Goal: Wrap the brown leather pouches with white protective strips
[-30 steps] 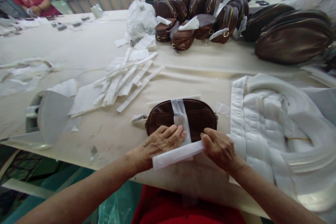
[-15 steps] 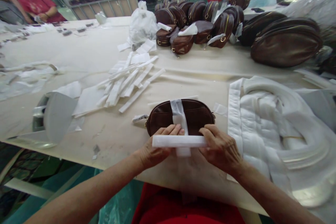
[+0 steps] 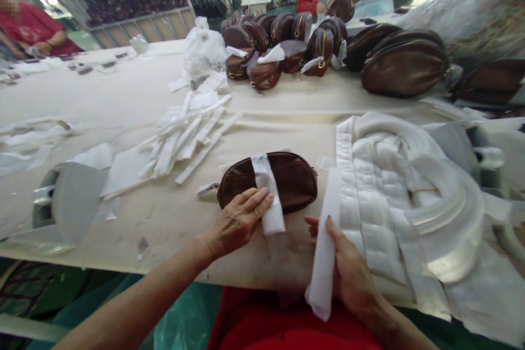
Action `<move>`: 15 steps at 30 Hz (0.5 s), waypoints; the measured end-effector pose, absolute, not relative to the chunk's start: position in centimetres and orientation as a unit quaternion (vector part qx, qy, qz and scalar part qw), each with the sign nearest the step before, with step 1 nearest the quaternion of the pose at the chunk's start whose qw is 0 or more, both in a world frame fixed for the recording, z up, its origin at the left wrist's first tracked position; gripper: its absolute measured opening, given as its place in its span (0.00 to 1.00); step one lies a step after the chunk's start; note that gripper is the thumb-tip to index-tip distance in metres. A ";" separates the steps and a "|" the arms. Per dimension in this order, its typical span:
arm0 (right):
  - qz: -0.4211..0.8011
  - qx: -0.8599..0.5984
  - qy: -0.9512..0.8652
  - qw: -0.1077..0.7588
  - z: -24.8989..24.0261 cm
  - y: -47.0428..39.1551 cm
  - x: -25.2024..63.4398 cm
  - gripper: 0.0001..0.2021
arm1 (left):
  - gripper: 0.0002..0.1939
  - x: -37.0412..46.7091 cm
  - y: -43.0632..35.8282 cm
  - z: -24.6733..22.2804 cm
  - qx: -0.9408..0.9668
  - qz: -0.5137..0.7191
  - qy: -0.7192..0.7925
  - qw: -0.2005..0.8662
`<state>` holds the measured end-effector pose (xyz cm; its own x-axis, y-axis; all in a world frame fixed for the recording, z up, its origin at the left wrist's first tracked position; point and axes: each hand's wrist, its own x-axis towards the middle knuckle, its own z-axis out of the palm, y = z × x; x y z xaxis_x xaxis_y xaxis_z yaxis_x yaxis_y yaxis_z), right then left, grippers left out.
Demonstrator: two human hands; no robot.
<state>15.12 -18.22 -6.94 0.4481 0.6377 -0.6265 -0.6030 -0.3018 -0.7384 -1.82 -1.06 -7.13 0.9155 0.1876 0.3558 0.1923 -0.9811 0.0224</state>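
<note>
A dark brown oval leather pouch point(image 3: 292, 181) lies on the table in front of me. Around its middle runs a white wrapping strip point(image 3: 271, 197), whose lower end hangs past the pouch's near edge. My left hand point(image 3: 243, 217) rests on the pouch's near left side, fingers stretched flat with their tips on the strip. In my right hand point(image 3: 348, 262), to the right of the pouch and nearer me, a long folded white strip point(image 3: 327, 246) is held upright between thumb and fingers. A wrapped zipper pull point(image 3: 208, 190) sticks out at the pouch's left end.
Loose white strips point(image 3: 192, 139) are heaped at left of centre, beside a grey tape dispenser point(image 3: 74, 194). Bundled white padding point(image 3: 394, 191) lies close on the right. Several brown pouches point(image 3: 264, 72) stand farther back. Two people in red work across the table.
My right hand has moved right and toward me, turning the folded strip from level to upright. My left hand has let go of that strip and now lies flat on the pouch.
</note>
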 end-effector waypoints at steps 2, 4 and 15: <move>0.566 -0.583 0.021 0.583 -7.0 -18.3 14.4 0.28 | 0.28 -1.8 -1.1 -7.0 -0.978 -0.185 -0.096 0.004; 0.592 -0.546 0.046 0.591 -6.9 -18.2 13.7 0.27 | 0.29 -1.7 -1.1 -6.9 -0.978 -0.187 -0.093 0.001; 0.691 -0.497 -0.013 0.525 -7.8 -13.6 11.0 0.17 | 0.28 -1.7 -0.9 -4.8 -0.984 -0.135 -0.085 -0.083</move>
